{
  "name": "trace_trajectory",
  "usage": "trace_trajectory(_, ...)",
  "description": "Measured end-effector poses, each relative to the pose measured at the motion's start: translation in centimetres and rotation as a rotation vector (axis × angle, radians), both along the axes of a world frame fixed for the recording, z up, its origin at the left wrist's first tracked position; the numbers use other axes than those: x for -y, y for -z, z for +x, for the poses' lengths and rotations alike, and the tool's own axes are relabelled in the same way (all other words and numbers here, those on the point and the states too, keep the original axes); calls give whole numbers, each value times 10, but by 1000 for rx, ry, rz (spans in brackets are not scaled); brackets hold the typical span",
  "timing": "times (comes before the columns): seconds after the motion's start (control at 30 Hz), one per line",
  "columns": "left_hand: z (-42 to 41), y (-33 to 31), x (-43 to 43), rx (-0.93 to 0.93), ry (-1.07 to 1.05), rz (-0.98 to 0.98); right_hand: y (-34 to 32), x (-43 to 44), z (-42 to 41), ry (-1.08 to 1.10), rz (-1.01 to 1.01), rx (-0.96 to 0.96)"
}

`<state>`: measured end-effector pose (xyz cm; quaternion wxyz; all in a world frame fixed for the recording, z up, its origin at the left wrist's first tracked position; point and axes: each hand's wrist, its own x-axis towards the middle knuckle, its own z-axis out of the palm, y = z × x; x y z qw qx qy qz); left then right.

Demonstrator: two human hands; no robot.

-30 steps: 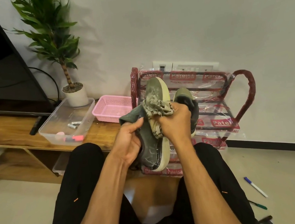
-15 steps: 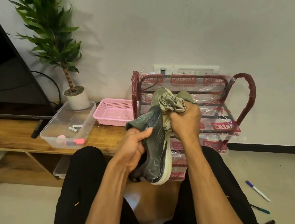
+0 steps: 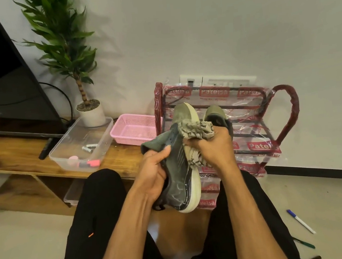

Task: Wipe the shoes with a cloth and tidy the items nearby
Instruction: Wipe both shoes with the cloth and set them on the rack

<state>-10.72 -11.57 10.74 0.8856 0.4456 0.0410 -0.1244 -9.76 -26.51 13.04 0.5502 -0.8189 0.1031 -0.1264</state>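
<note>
Ahead, a low wooden desk point(image 3: 2, 155) runs along the left of a white wall, and beside it stands a red shoe rack point(image 3: 290, 103) (its frame wrapped in printed plastic). A potted plant point(image 3: 64, 45) sits at the back of the desk, with a clear plastic box point(image 3: 63, 163) in front of it and a pink basket point(image 3: 124, 139) just to the right. Above the person's knees, in front of the rack, a grey shoe point(image 3: 178, 171) with a pale sole is held up. A second shoe point(image 3: 214, 113) rests on the rack behind. The left hand point(image 3: 154, 171) grips the grey shoe's upper, fingers curled round it. The right hand point(image 3: 218, 147) is clenched around a crumpled cloth point(image 3: 197, 129), pressing it against that shoe. A blue pen point(image 3: 301, 222) and a green pen point(image 3: 305, 243) lie on the floor at right.
</note>
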Motion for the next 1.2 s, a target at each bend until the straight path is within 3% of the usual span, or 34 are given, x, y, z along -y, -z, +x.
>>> trace_trajectory(0.13, 8, 1, 2, -84, -90, -173, -4, -2, -13, -248, 124, -81)
trace_trajectory(0.27, 5, 2, -3, -95, 9, -242, -4, -5, -16, 1, 490, 25)
trace_trajectory(0.37, 5, 10, -6, -135, 15, -319, -2, -2, -12, 142, 568, 47)
trace_trajectory(0.57, 4, 15, -1, -237, -19, -395, 0, 7, -12, 167, 503, 65)
trace_trajectory(0.9, 4, 9, 1, -229, -18, -445, 9, -4, -11, -194, 53, -62)
trace_trajectory(1.03, 0, 10, -1, -207, 58, -467, 2, -2, -11, -331, -39, -97)
trace_trajectory(1.2, -2, 8, -1, -97, 178, -342, 2, -8, -18, -127, -18, 54)
